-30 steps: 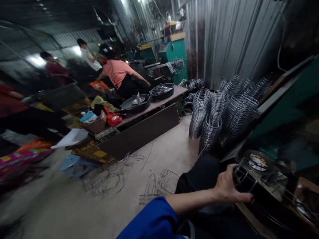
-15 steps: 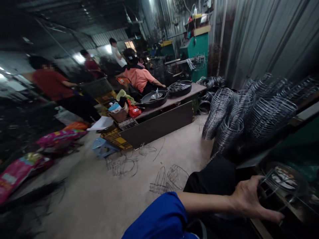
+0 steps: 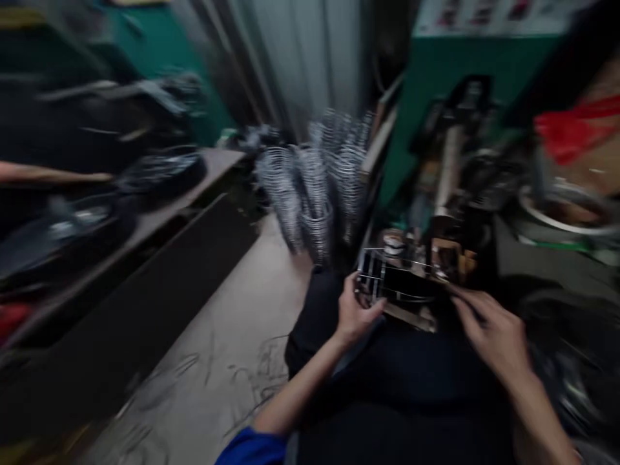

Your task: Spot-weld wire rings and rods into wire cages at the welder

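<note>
A wire frame [image 3: 372, 274] of thin crossing metal rods lies sideways over the bench in front of my lap. My left hand [image 3: 357, 311] grips its left end, with the thumb below and the fingers at its outer side. My right hand [image 3: 494, 332] is at the right end of the frame, its fingers pressed together and pointing left. What is between those fingertips is blurred, and I cannot make it out. Just behind the frame stands a machine with metal fittings [image 3: 445, 255] and a pale cylindrical bar [image 3: 449, 168].
Stacks of nested wire rings [image 3: 314, 187] stand ahead by the corrugated wall. To the left is a workbench [image 3: 194, 200] with dark round pans [image 3: 159, 171] and another person's forearm [image 3: 53, 174]. Loose wire pieces [image 3: 266, 368] lie on the floor. A white-rimmed bowl [image 3: 566, 206] sits right.
My view has swung right toward the machine. My right hand has come into view beside the wire frame. My left hand, spread at the frame before, now grips its left end.
</note>
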Demonstrator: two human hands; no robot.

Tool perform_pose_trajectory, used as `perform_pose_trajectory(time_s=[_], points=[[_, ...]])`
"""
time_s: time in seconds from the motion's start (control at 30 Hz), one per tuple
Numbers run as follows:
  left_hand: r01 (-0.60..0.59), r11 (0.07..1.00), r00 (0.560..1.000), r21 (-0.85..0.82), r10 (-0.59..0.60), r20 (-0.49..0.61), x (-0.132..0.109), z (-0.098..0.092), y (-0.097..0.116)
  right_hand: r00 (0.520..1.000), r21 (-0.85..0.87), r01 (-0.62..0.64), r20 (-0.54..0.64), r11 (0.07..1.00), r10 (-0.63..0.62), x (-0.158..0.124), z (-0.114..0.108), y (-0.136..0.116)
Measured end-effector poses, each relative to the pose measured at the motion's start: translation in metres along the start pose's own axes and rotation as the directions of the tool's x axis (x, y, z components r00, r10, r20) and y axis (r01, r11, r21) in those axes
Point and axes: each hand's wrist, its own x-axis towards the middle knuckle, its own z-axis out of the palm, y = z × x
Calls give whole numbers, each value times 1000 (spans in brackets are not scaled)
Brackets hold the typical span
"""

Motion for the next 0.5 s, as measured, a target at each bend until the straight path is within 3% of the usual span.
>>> perform_pose_trajectory(time_s=[0.07, 0.17, 0.37, 0.5], points=[[-27, 998, 1000, 54, 27, 7, 4, 5, -4, 998, 0, -14, 54, 1000, 14, -3, -7, 6], [-56, 991, 998, 121, 54, 23, 3, 11, -6, 996, 4, 3, 90, 1000, -3, 7, 4, 14], [-96, 976, 995, 194, 94, 22, -3, 22, -10, 998, -156, -10, 64, 988, 20, 15, 22, 34], [-135, 974, 991, 184, 134, 15, -5, 27, -22, 987, -191, -40, 143, 981, 68, 11, 29, 49]])
